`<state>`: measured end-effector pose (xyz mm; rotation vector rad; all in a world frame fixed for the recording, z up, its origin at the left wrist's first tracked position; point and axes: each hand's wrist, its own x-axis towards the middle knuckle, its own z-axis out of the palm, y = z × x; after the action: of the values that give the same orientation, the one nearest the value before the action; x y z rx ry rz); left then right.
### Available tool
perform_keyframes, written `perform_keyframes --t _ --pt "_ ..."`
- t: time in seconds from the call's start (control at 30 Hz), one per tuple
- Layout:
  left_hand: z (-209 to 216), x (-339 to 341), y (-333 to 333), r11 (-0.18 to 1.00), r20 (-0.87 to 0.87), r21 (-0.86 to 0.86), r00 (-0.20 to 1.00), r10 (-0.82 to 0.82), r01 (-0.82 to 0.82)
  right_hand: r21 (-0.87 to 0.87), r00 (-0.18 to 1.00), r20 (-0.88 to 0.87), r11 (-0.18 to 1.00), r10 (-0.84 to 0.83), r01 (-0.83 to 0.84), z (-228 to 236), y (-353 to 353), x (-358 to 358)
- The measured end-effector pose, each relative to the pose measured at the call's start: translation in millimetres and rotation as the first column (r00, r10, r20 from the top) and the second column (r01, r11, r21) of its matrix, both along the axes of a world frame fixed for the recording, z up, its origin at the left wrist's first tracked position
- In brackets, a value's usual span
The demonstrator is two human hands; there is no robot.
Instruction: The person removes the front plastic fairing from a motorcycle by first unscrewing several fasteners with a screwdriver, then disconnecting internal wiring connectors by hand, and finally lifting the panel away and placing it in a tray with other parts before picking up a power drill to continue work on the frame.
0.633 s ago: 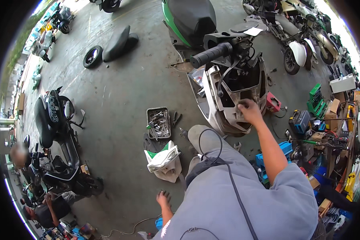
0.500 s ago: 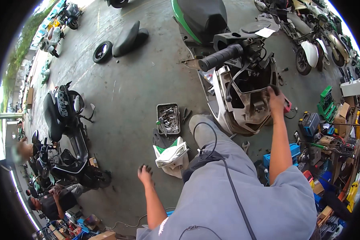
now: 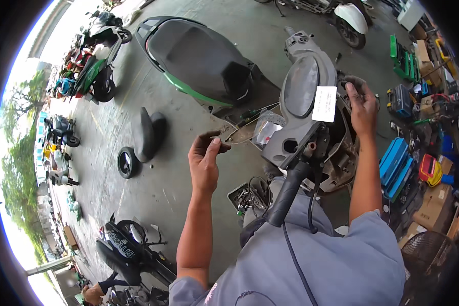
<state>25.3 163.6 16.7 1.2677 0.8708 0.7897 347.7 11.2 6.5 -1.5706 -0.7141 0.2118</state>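
Note:
My left hand (image 3: 205,162) is raised left of the scooter's handlebar cover, thumb and darkened fingers loosely curled and apart, with nothing visible in it. Beside the cover's right edge, my right hand (image 3: 362,105) is bent with fingers apart; I see no object in it, and whether the fingertips touch the scooter is unclear. Between the hands is the grey handlebar cover (image 3: 275,148) with its dark oval display (image 3: 301,84) and a white paper label (image 3: 324,103). A black handlebar grip (image 3: 289,194) points toward me. Behind stretches the scooter's black seat (image 3: 199,56) with green trim.
A tool tray (image 3: 238,196) lies by my leg. On the floor are a loose seat (image 3: 147,135) and a tyre (image 3: 128,162). Blue toolboxes (image 3: 396,166), a green case (image 3: 404,60) and a fan (image 3: 429,262) stand right. Another scooter (image 3: 132,255) and a person's arm (image 3: 109,283) are lower left.
My view has shifted, bringing the seat and handlebar cover fully into sight. My left hand has risen from low beside me to the cover's left; my right hand is higher beside the cover.

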Motion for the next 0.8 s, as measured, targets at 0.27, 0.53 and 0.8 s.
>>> perform_keyframes --t 0.27,0.53,0.8 --pt "-18 43 125 0.941 0.117 -0.141 0.949 -0.292 0.306 -0.241 0.994 0.021 0.964 -0.111 0.113 53 -35 -46" --pt "-44 54 290 0.832 0.044 -0.186 0.851 -0.524 0.522 -0.28 0.649 0.137 0.599 -0.749 0.75 77 -92 -196" --pt "-73 86 345 0.586 -0.054 -0.362 0.611 -0.79 0.725 -0.529 0.128 0.168 0.02 -0.977 0.848 74 -17 -380"
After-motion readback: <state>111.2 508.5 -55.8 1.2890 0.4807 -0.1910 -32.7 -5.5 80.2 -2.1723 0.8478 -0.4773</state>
